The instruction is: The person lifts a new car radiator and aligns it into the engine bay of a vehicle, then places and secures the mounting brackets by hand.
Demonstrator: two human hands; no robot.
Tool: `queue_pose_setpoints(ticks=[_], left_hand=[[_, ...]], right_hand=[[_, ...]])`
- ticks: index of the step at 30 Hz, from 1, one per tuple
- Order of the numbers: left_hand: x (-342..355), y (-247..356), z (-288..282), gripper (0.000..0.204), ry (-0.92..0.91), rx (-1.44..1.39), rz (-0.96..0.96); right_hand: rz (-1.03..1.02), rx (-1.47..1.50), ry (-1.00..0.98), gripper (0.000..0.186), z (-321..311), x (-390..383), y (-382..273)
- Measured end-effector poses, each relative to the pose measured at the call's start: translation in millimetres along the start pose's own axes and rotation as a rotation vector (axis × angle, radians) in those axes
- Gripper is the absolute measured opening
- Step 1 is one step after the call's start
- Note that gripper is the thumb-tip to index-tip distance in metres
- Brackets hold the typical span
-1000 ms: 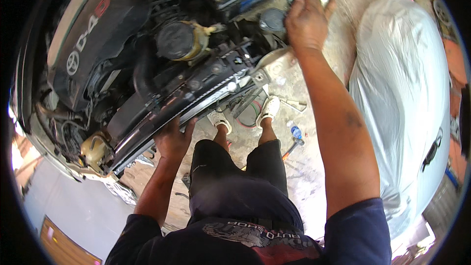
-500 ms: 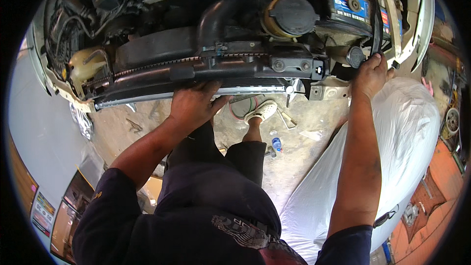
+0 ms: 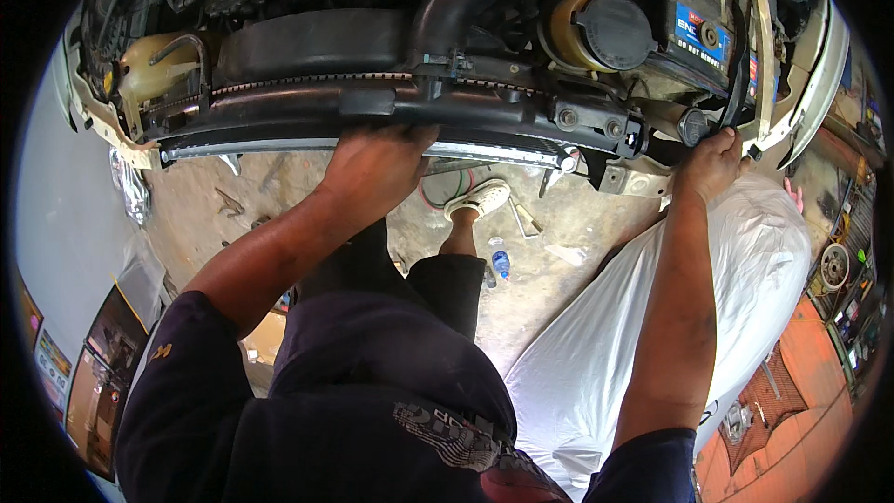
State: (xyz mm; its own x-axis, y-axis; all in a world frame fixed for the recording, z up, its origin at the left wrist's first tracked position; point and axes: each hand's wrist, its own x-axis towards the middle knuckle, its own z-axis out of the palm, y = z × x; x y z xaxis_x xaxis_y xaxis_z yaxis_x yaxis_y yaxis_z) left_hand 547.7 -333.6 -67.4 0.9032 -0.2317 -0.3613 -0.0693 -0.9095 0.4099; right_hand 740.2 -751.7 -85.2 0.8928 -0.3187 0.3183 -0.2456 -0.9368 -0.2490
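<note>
My left hand [image 3: 372, 168] has its fingers curled under the black radiator top tank [image 3: 279, 107], at the silver-edged strip [image 3: 494, 149]. My right hand [image 3: 710, 160] is closed round the lower end of a black strap-like bar [image 3: 738, 70] at the right end of the engine bay. Beside that hand are a round-capped black filler [image 3: 691, 124] and a pale metal bracket [image 3: 633, 177]. Behind the radiator sit a black hose [image 3: 442, 9], an amber reservoir with a dark cap [image 3: 610, 33], a translucent tank [image 3: 154, 70] and a battery with a blue label [image 3: 698, 33].
A white-covered bulky object [image 3: 605, 354] fills the lower right, near orange panels [image 3: 782, 382]. On the concrete floor lie a plastic bottle [image 3: 500, 261] and tools [image 3: 521, 219], beside my foot in a white clog [image 3: 477, 197]. A pale wall [image 3: 51, 196] stands at left.
My view has swung round square to the engine bay's front. My left hand has shifted rightward along the radiator to near its middle. My right hand stays at the bar's end.
</note>
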Motion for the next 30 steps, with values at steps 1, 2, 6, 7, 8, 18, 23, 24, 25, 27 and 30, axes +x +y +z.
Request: queue_pose_setpoints(ticks=[1,2,6,7,8,18,23,24,25,27,30], left_hand=[[0.8,0.4,-2.0,0.051,-0.026,0.031,0.002],[0.5,0.9,-3.2,0.052,-0.054,0.062,0.003],[0.9,3.2,-2.6,0.048,0.001,0.048,0.017],[1.4,5.8,-2.4,0.045,0.045,0.009,0.016],[2.8,8.0,-2.5,0.041,0.09,-0.029,0.016],[8.1,-0.3,15.6,0.063,0.226,0.109,0.042],[7.5,-0.7,15.7,0.062,0.163,0.093,0.025],[8.0,-0.2,14.2,0.062,0.156,0.091,0.022],[8.7,0.7,12.2,0.061,0.149,0.09,0.019],[9.8,0.8,11.4,0.06,0.181,0.086,0.024],[10.7,-0.1,14.8,0.059,0.277,0.089,0.048]], right_hand=[[0.0,0.007,-0.025,0.049,-1.0,1.1,0.0],[0.0,0.014,-0.052,0.048,-2.2,0.9,-1.7],[-0.022,-0.008,-0.066,0.049,-3.4,-0.8,-3.5],[-0.028,-0.012,-0.067,0.05,-2.3,1.0,-0.8],[-0.033,-0.014,-0.066,0.05,-2.1,2.8,0.6],[-0.045,-0.025,-0.068,0.053,-2.6,3.6,-1.2],[-0.051,-0.055,-0.061,0.055,-2.4,4.5,2.2],[-0.035,-0.06,-0.064,0.055,-2.4,4.9,2.1],[-0.019,-0.065,-0.066,0.056,-2.6,5.2,2.2],[0.004,-0.059,-0.076,0.056,-3.0,3.7,-1.3],[0.018,-0.035,-0.1,0.057,-5.6,2.2,-4.5]])
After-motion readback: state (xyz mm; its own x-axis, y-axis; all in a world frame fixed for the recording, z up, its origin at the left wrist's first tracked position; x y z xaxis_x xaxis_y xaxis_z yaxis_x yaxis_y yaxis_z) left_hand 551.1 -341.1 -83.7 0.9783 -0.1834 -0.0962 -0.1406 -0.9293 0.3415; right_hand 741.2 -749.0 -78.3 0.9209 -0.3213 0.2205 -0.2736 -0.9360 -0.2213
